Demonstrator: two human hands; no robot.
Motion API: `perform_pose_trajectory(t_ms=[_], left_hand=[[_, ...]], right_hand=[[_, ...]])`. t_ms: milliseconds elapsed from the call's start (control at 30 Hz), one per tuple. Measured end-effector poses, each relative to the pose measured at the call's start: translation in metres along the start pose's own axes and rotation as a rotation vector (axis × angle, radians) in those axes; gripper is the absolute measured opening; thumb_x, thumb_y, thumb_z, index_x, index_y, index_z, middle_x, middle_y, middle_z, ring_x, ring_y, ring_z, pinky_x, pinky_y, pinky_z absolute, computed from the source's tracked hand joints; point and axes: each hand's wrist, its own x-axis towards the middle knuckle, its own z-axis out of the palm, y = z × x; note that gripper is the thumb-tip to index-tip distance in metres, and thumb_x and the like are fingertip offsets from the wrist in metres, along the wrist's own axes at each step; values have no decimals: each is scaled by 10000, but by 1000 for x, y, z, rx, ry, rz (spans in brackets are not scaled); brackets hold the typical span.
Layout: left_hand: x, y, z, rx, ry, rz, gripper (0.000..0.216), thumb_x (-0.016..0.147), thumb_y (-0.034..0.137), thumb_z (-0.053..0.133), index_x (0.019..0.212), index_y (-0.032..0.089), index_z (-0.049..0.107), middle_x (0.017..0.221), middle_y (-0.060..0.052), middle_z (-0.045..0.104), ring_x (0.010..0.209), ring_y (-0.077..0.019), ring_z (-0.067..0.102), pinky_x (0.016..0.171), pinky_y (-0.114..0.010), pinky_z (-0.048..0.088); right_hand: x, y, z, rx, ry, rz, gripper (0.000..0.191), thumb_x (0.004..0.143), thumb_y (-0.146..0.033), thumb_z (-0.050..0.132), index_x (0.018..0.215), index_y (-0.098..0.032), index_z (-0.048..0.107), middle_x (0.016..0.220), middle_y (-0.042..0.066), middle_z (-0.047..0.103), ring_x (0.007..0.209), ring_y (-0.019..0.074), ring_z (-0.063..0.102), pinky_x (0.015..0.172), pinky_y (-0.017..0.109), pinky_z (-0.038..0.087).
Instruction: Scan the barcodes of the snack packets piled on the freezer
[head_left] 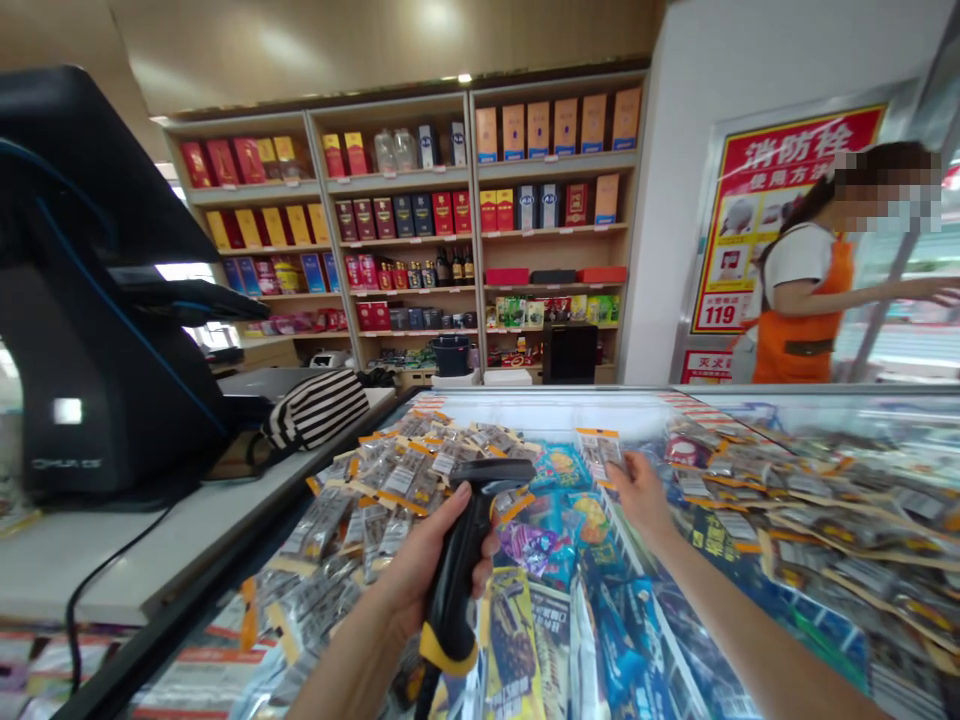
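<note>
My left hand [442, 555] is wrapped round a black and yellow barcode scanner [459, 560], its head pointing up and away from me. To the right, my right hand [641, 495] pinches a small snack packet [598, 452] with orange ends and a barcode label facing me. A heap of similar packets [409, 470] lies left of the scanner on the freezer's glass top. Another large heap [840, 530] spreads out at the right. Beneath my hands, blue, purple and yellow frozen-treat wrappers [559, 540] fill the freezer.
A black checkout terminal [90, 350] stands on the white counter [97, 560] at the left, beside a black-and-white striped bag [315, 408]. Shelves [405, 240] of boxed goods line the back wall. A person in an orange apron [802, 290] stands at the right before a red poster [742, 190].
</note>
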Motion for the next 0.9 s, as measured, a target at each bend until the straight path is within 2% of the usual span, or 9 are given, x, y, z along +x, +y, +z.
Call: perform_pose_trajectory(t_ms=[233, 433, 600, 767, 867, 900], left_hand=[[-6, 3, 3, 74, 6, 22, 376, 730, 487, 422, 733, 128, 536, 542, 19, 493, 381, -56, 446, 372, -174, 346], [28, 13, -4, 136, 2, 133, 360, 714, 486, 446, 755, 137, 525, 522, 20, 506, 390, -72, 465, 386, -183, 348], [51, 3, -10, 169, 5, 163, 356, 701, 494, 460, 734, 142, 494, 521, 26, 507, 386, -65, 458, 387, -177, 336], [49, -3, -15, 199, -14, 136, 364, 690, 502, 468, 722, 140, 495, 531, 19, 511, 367, -64, 439, 370, -186, 319], [42, 2, -10, 160, 26, 158, 352, 699, 487, 467, 765, 143, 508, 544, 23, 506, 379, -60, 445, 374, -176, 321], [39, 3, -7, 158, 32, 121, 351, 698, 483, 471, 764, 140, 513, 540, 23, 506, 375, -61, 444, 373, -179, 325]], right_hand=[[0, -3, -1, 34, 11, 24, 298, 638, -391, 507, 847, -179, 494, 774, 40, 599, 716, 195, 548, 675, 327, 412], [-4, -17, -6, 85, 111, 76, 313, 614, -416, 516, 821, -183, 488, 699, 21, 591, 653, 184, 546, 593, 298, 425], [2, -15, -13, 90, 123, 67, 319, 629, -417, 505, 847, -185, 483, 720, 21, 594, 681, 186, 552, 615, 301, 428], [10, -2, -15, 57, 95, 62, 265, 633, -403, 506, 808, -204, 484, 718, 13, 601, 693, 192, 555, 641, 314, 427], [11, 1, -14, 62, 86, 69, 259, 629, -390, 508, 807, -204, 486, 702, 11, 603, 658, 189, 552, 624, 312, 428], [10, 1, -14, 69, 87, 73, 261, 627, -387, 510, 809, -201, 485, 696, 10, 603, 649, 187, 552, 617, 310, 429]])
